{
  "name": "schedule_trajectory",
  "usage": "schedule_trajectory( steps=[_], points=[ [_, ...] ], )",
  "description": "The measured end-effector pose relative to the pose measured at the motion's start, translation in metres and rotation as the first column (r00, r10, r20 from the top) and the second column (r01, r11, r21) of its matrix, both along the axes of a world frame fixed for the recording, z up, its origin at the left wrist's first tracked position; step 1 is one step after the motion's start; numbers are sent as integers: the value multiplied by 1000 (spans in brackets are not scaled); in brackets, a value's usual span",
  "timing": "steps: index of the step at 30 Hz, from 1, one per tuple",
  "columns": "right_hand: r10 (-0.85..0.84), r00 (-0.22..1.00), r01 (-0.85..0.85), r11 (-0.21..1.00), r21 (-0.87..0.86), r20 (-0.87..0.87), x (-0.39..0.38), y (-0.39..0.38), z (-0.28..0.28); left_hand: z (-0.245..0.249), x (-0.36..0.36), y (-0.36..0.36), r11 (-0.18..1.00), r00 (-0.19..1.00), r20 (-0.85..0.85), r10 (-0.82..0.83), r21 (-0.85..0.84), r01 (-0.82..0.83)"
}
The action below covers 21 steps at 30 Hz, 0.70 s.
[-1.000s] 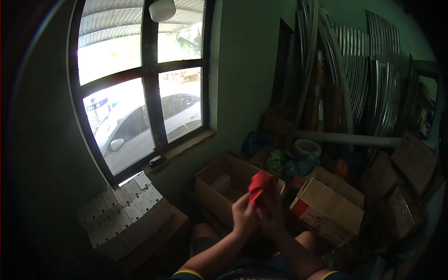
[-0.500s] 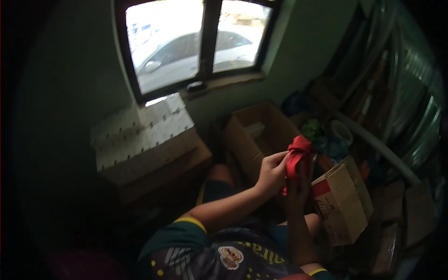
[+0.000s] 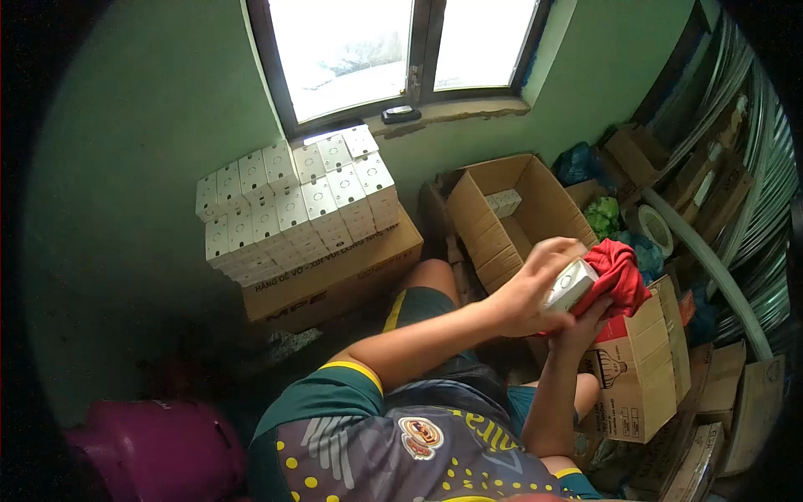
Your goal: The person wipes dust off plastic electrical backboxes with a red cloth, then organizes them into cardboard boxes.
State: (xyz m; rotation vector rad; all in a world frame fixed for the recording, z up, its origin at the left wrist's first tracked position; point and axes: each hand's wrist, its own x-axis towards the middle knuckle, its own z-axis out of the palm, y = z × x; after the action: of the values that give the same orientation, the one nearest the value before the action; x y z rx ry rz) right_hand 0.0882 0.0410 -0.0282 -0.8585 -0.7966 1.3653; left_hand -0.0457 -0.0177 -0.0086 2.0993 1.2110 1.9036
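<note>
My left hand grips a small white box with a round outline on its face, fingers over the top and thumb below. A crumpled red cloth covers the box's right end. From beneath, my right hand is closed around the cloth and presses it to the box; some of its fingers are hidden. Both hands are above my lap, beside an upright cardboard carton with red and black print.
On the left, stacked white boxes stand on a large carton. An open carton ahead holds a few white boxes. Coiled tubing, a grey pipe and cartons crowd the right. A purple rounded object is lower left.
The white box now shows between my hands, where earlier only the red cloth was visible. My left hand has spread around the box. The view has shifted and become brighter.
</note>
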Motion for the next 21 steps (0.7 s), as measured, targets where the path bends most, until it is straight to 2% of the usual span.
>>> schedule_trajectory(
  steps=[3,4,5,7,9,10,11,13,14,17,18,21],
  points=[
    [223,963,-216,975,57,-153,13,22,-14,15,-18,-6,978,943,-270,-193,-126,164],
    [237,960,-251,964,-86,-146,13,19,-6,19,-22,-5,979,944,-273,-185,-136,153],
    [277,951,-286,957,-43,-139,18,24,-13,24,-28,-7,984,928,-333,-169,-115,138],
    [160,987,-157,982,-104,27,7,13,13,39,-36,-11,974,895,-403,-192,-187,125],
    [146,989,-143,985,-97,17,-1,18,17,40,-40,0,999,766,-643,-17,-51,-21],
    [135,991,-133,986,-101,16,-2,19,17,49,-44,-2,999,789,-613,-34,-46,7],
    [223,974,-221,975,-36,38,-1,21,19,59,-48,-5,995,758,-651,-47,-98,-21],
    [172,980,-174,985,15,96,-13,16,31,72,-57,-10,998,728,-684,-38,-55,-1],
    [238,968,-240,970,23,80,-15,8,43,78,-59,-16,986,766,-635,-103,-166,-5],
    [333,935,-348,927,138,124,-7,25,30,83,-67,-12,966,745,-641,-183,-257,16],
    [363,929,-370,917,151,77,-14,13,44,84,-66,-15,968,750,-643,-154,-251,-16],
    [391,916,-401,888,225,88,-19,17,53,94,-74,-17,959,731,-667,-145,-277,-63]
  ],
)
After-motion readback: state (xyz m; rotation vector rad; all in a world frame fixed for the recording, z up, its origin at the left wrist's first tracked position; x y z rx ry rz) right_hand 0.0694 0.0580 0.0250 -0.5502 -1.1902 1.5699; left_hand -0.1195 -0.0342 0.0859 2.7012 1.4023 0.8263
